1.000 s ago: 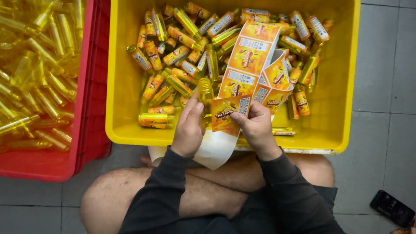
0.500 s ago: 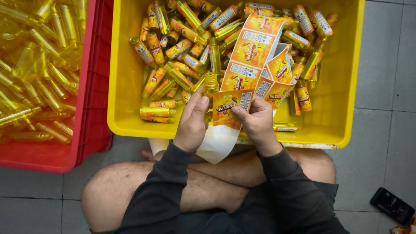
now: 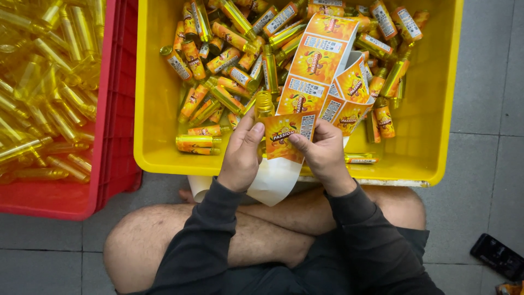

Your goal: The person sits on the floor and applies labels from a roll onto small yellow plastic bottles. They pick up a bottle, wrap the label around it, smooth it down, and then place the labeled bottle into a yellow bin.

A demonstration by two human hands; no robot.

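My left hand (image 3: 243,155) grips a small yellow bottle (image 3: 264,105), its gold cap showing above the fingers. My right hand (image 3: 322,150) pinches the lowest orange label (image 3: 286,135) of a long label strip (image 3: 316,60), holding it against the bottle. The strip runs up over a yellow crate (image 3: 436,109) that holds several labelled bottles (image 3: 218,60). White backing paper (image 3: 273,180) hangs down below both hands.
A red crate (image 3: 112,114) on the left holds several bare yellow bottles (image 3: 43,82). I sit cross-legged on grey floor tiles (image 3: 486,180), knees under the yellow crate's near rim. A black phone (image 3: 499,255) lies on the floor at lower right.
Both hands stay at the crate's near edge. The label strip has shifted slightly and the bottom label now lies closer against the bottle.
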